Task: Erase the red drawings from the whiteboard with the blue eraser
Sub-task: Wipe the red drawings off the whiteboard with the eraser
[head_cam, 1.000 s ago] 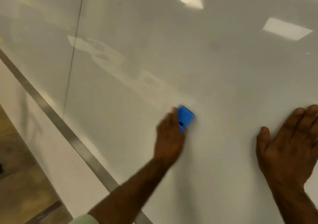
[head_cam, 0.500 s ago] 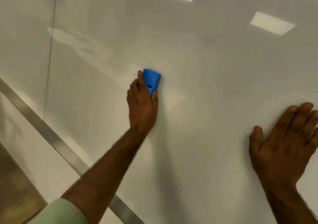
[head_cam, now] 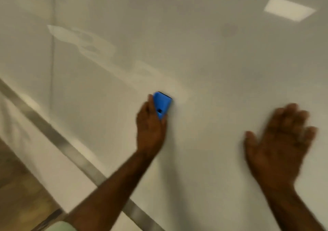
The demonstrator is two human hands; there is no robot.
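A large glossy whiteboard [head_cam: 204,74] fills most of the view. No red marks show on it; only pale wiped streaks run from upper left toward the centre. My left hand [head_cam: 150,129] grips the blue eraser [head_cam: 161,104] and presses it against the board near the centre. My right hand [head_cam: 278,142] lies flat on the board at the right, fingers spread, holding nothing. The picture is motion-blurred.
A metal frame strip [head_cam: 58,140] runs diagonally along the board's lower left edge, with a white ledge beside it and wooden floor [head_cam: 19,191] below. A vertical seam [head_cam: 52,53] splits the board at the left. Ceiling lights reflect at the top right.
My left hand swept the eraser up and left across the board, then back down and right toward the centre. My right hand stayed flat on the board.
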